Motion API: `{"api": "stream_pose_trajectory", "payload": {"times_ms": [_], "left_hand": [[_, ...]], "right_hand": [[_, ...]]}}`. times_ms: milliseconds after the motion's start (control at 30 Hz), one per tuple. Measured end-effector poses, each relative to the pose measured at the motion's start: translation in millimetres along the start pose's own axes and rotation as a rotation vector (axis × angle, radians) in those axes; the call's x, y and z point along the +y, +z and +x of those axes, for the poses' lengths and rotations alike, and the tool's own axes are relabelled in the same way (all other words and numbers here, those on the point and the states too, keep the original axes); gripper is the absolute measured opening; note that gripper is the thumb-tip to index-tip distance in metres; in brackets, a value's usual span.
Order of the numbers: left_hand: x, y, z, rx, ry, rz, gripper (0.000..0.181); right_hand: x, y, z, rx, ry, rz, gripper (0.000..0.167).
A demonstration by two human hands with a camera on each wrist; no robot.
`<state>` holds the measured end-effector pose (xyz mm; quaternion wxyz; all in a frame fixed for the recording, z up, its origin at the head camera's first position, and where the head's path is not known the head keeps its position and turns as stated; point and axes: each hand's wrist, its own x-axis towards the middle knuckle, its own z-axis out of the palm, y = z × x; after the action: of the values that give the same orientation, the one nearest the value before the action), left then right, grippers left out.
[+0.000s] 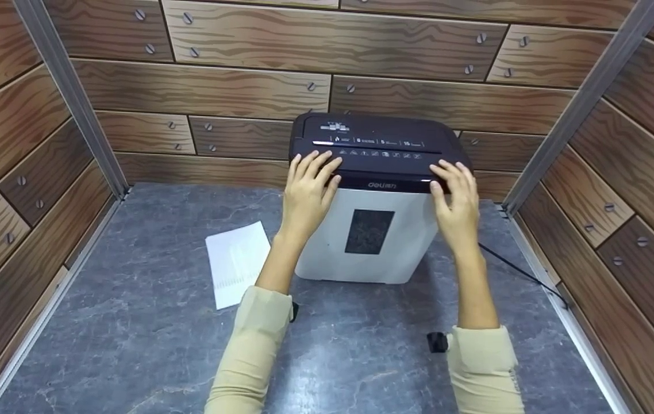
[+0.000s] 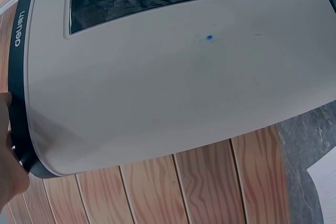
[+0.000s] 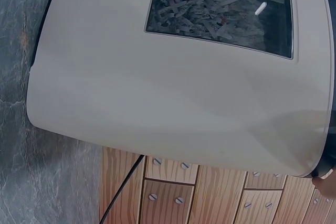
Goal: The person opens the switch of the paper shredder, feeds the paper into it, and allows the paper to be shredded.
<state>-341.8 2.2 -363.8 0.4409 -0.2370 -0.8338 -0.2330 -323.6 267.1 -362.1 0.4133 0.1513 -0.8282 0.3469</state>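
A paper shredder [image 1: 327,241] stands upright with a dark lid and a pale bin, shredded paper showing through its front window [image 3: 220,17]. My left hand [image 1: 307,201] rests on the left front corner of the lid [image 1: 384,135], fingers fairly straight on top and thumb near the front edge. On the right front corner lies my right hand [image 1: 458,201], its fingers extended over the lid and its thumb at the dark front strip. Both wrist views show mostly the bin's front, with only parts of each hand at the frame edges.
White printed paper [image 1: 238,264] lies on the grey marbled surface [image 1: 131,322] left of the shredder. A black cord [image 1: 522,270] runs out to the right. Wood-patterned panels [image 1: 246,86] enclose the back and both sides.
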Motion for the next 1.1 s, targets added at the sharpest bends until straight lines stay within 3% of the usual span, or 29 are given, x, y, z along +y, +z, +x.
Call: {"api": "stream_pose_trajectory", "payload": {"times_ms": [833, 1100], "left_hand": [[0.4, -0.1, -0.8, -0.017, -0.016, -0.002, 0.031], [-0.2, 1.1, -2.2, -0.018, 0.012, 0.037, 0.032]], "right_hand": [[-0.3, 0.2, -1.0, -0.014, 0.032, -0.011, 0.028], [0.7, 1.2, -1.4, -0.006, 0.025, -0.022, 0.028]]}}
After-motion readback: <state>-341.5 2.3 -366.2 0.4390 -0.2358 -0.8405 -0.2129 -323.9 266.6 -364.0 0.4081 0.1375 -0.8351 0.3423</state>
